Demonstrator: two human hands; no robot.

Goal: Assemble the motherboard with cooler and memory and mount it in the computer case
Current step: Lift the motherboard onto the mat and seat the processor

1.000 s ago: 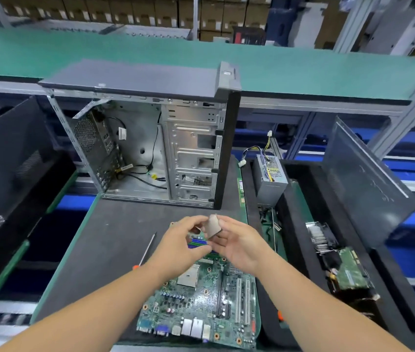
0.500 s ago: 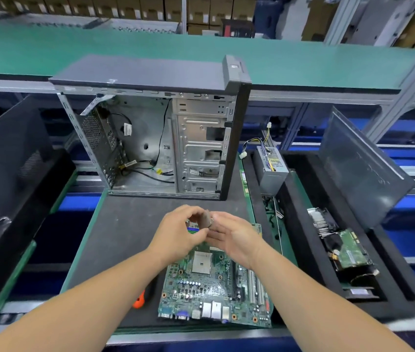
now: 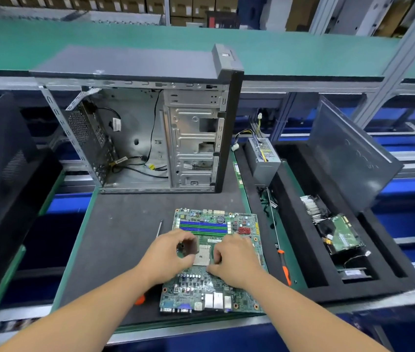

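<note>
Little of the task is done, as far as can be judged: the motherboard (image 3: 211, 260) is lying flat on the dark surface (image 3: 122, 240) in front of the open computer case (image 3: 150, 128), which is stood upright with nothing mounted inside. A small square processor chip (image 3: 188, 246) is pinched in the curled fingers of the left hand (image 3: 168, 252), just beside the bare socket (image 3: 202, 255), so the chip is judged not yet seated. The right hand (image 3: 234, 257) is rested on the board at the socket's other side, fingers bent; whether anything is gripped by it cannot be told. No cooler is fitted, and the blue and green memory slots (image 3: 202, 227) appear unfilled. A white label strip is seen on the board, but no writing or brand can be read.
</note>
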